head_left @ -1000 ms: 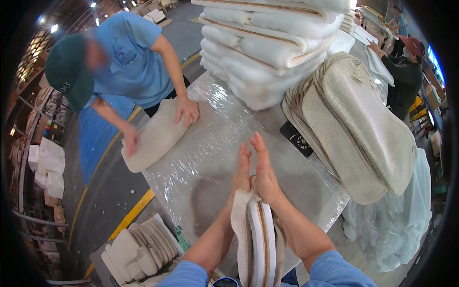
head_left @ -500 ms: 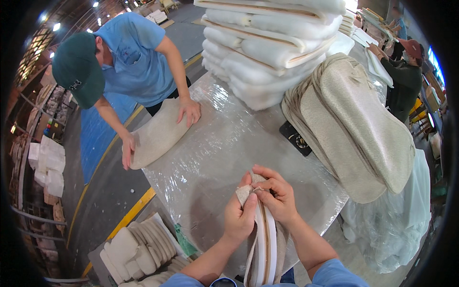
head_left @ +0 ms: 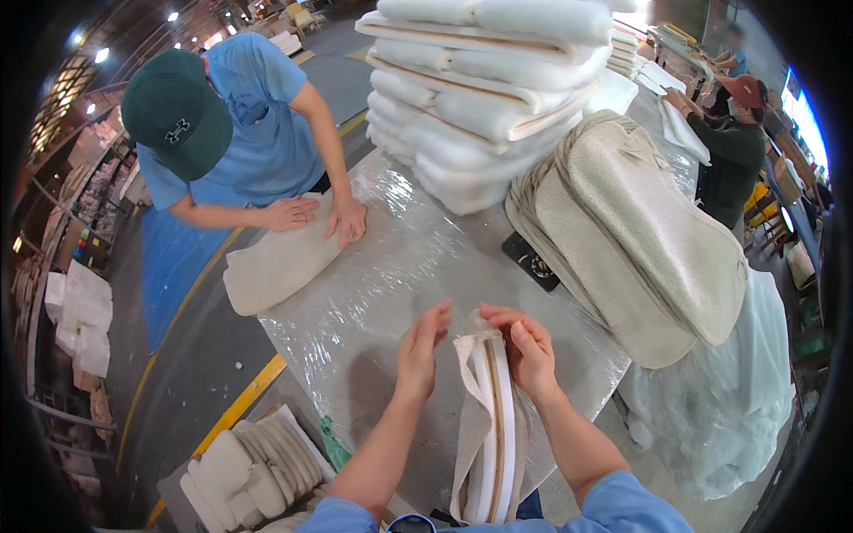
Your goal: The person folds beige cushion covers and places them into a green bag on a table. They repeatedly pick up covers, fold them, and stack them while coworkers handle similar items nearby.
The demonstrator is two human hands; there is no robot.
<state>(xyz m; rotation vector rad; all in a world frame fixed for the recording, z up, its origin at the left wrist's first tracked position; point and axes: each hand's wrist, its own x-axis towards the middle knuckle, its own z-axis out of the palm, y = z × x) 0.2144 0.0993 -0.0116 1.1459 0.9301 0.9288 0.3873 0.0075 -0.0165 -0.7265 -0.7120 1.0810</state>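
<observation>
A long beige fabric cover (head_left: 466, 382) stands on edge in front of me, its opening turned up. White foam (head_left: 481, 400) and a thin brown board edge (head_left: 498, 417) show inside the opening. My left hand (head_left: 419, 354) is raised to the left of the cover's far end, fingers stretched out and apart from it. Close against the right side of that end is my right hand (head_left: 528, 355), its fingers loosely bent around the top corner. Whether its fingertips touch the fabric is hard to tell. Both hands look open.
Plastic film covers the table (head_left: 391, 266). A co-worker (head_left: 258, 98) presses on a beige fabric piece (head_left: 289, 262) at left. A tall stack of white padded pieces (head_left: 484, 98) stands at the back, beside piled beige covers (head_left: 640, 240) and a black phone (head_left: 530, 260). Beige cushions (head_left: 253, 471) lie lower left.
My hands have come off the cover's far end, where they were pinching the fabric; the left moved left. The co-worker's hand shifted from the fabric piece's near end toward the other hand.
</observation>
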